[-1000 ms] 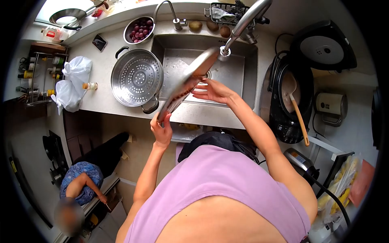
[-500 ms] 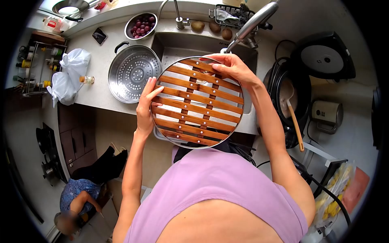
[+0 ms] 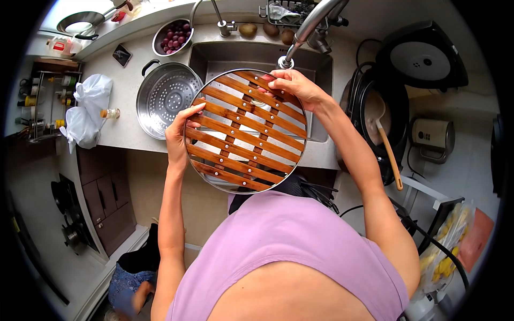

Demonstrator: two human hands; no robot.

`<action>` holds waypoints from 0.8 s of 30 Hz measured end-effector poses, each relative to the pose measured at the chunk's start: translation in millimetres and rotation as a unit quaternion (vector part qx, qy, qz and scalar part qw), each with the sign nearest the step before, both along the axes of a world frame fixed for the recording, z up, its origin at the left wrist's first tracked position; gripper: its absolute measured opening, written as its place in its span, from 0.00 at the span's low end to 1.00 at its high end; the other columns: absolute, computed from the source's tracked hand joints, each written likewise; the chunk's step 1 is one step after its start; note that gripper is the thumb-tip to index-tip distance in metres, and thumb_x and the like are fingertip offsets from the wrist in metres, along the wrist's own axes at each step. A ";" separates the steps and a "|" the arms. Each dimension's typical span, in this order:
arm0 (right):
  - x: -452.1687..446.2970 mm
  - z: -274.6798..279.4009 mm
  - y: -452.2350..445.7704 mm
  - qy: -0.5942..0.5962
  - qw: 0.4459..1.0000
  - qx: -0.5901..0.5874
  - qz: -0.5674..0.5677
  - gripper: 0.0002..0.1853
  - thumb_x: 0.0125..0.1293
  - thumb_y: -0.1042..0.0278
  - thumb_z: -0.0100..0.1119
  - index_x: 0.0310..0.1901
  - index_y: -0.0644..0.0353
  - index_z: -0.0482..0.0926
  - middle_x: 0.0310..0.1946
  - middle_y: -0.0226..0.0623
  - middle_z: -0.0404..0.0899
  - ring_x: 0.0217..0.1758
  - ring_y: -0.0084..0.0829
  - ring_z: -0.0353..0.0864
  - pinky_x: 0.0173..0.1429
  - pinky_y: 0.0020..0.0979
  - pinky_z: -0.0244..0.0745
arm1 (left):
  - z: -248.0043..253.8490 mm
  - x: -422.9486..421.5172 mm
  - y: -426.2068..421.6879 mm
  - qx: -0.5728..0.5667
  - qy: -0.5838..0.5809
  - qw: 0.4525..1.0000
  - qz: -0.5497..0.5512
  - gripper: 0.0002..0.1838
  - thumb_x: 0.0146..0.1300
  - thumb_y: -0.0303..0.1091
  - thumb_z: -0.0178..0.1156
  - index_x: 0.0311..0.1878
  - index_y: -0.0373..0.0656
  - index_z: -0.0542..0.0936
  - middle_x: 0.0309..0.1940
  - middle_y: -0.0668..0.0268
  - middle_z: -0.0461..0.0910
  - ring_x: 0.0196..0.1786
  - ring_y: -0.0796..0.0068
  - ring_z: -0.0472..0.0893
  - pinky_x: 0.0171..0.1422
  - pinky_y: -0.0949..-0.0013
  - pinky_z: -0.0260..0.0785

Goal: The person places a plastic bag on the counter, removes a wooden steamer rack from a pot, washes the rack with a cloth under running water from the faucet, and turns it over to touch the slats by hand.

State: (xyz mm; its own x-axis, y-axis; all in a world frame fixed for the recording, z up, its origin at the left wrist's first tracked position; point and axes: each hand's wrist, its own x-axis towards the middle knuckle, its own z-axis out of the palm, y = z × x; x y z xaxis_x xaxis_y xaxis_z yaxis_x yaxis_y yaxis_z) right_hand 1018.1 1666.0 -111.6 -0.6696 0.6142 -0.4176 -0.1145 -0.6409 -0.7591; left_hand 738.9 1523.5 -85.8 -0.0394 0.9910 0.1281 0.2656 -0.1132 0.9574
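A round bamboo steamer rack (image 3: 251, 124) with a metal rim and riveted wooden slats is held in front of my body, over the counter's front edge and part of the sink. My left hand (image 3: 183, 131) grips its left rim, thumb on the top face. At the upper right rim, my right hand (image 3: 297, 88) pinches the rack, some of its fingers seen through the slats. A perforated metal steamer pot (image 3: 174, 99) stands on the counter left of the rack. Behind the rack lies the steel sink (image 3: 249, 52), partly hidden.
A bowl of dark red fruit (image 3: 172, 37) and a phone (image 3: 122, 55) are at the back. The faucet (image 3: 310, 29) arches near my right hand. On the right stands an open rice cooker (image 3: 393, 115) with a ladle. Another person (image 3: 131, 275) is low on the left.
The rack has turned slightly clockwise and shifted left in view, both hands still holding it. My view has moved a little. The other person has changed position at lower left.
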 end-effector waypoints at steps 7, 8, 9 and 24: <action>11.4 -5.6 2.4 0.053 0.998 0.020 0.022 0.12 0.65 0.76 0.56 0.48 0.71 0.74 0.46 0.44 0.80 0.53 0.31 0.82 0.55 0.21 0.80 | -6.0 -11.6 8.6 -0.012 -0.057 0.998 0.009 0.27 0.53 0.13 0.47 0.57 0.41 0.79 0.46 0.72 0.78 0.43 0.87 0.73 0.49 0.85 0.64; 10.4 -3.8 1.6 0.052 0.998 0.020 0.020 0.12 0.65 0.76 0.56 0.48 0.71 0.74 0.46 0.44 0.80 0.53 0.31 0.82 0.55 0.21 0.80 | -5.5 -11.9 10.5 -0.012 -0.058 0.998 0.007 0.27 0.53 0.13 0.47 0.57 0.41 0.79 0.46 0.72 0.78 0.43 0.87 0.73 0.49 0.85 0.64; 6.9 -0.1 0.0 0.042 0.999 -0.004 0.012 0.11 0.64 0.77 0.55 0.47 0.70 0.74 0.46 0.46 0.81 0.51 0.29 0.83 0.57 0.21 0.78 | -5.3 -13.1 12.5 -0.005 -0.038 0.999 0.002 0.28 0.53 0.13 0.46 0.57 0.41 0.79 0.46 0.72 0.78 0.42 0.88 0.72 0.49 0.85 0.64; -7.6 -17.1 -7.0 -0.003 0.996 -0.046 -0.075 0.08 0.65 0.71 0.59 0.42 0.64 0.74 0.41 0.42 0.82 0.42 0.24 0.84 0.47 0.21 0.82 | 12.8 16.5 12.3 -0.116 -0.324 0.937 0.058 0.28 0.73 0.44 0.48 0.73 0.51 0.57 0.58 0.52 0.74 0.59 0.59 0.77 0.65 0.57 0.71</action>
State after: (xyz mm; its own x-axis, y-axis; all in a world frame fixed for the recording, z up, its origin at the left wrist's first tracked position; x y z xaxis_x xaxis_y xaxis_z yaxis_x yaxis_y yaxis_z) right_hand 1010.5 1659.0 -128.7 -0.5706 0.6654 -0.4813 -0.2089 -0.6844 -0.6986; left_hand 755.4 1535.8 -73.0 -0.1426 0.9736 -0.1784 -0.3826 0.1120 0.9171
